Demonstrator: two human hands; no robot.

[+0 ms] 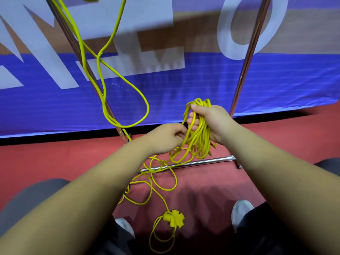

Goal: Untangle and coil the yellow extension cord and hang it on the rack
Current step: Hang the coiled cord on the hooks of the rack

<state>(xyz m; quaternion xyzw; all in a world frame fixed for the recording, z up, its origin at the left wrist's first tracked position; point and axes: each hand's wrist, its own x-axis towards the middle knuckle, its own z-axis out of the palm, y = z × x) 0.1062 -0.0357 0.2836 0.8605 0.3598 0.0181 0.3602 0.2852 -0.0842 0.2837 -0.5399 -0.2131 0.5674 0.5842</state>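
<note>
**Coil half gathered, loose tail lying below the hands**

The right hand (pixel 211 122) is gripping a bunch of loops of the yellow extension cord (pixel 200 138), with the fingers curled round the top of the bundle and the thumb pressing across it. The left hand (pixel 163 138) is sitting just beside it, pinching 1 strand where it is entering the bundle.

The relation that matters is this: the uncoiled part is lying in 2 directions from the hands. 1 run is rising up and to the left, draping along the left pole of the rack (pixel 248 61) and sagging in a long loop in front of the blue banner (pixel 202 85). The other is dropping straight down to the red floor (pixel 276 140), crossing the rack's base bar (pixel 202 161) in slack, overlapping rings and ending at a cross-shaped socket head (pixel 173 219) between the person's shoes. The left hand is nearer both runs, so it is probably feeding the next loop while the right is holding the coil.

The cord is looking thin, smooth and springy, with its loops uneven in size. The rack poles are shining like polished metal tube. The floor is looking matte and slightly grainy, and the banner is hanging as woven sheet.
</note>
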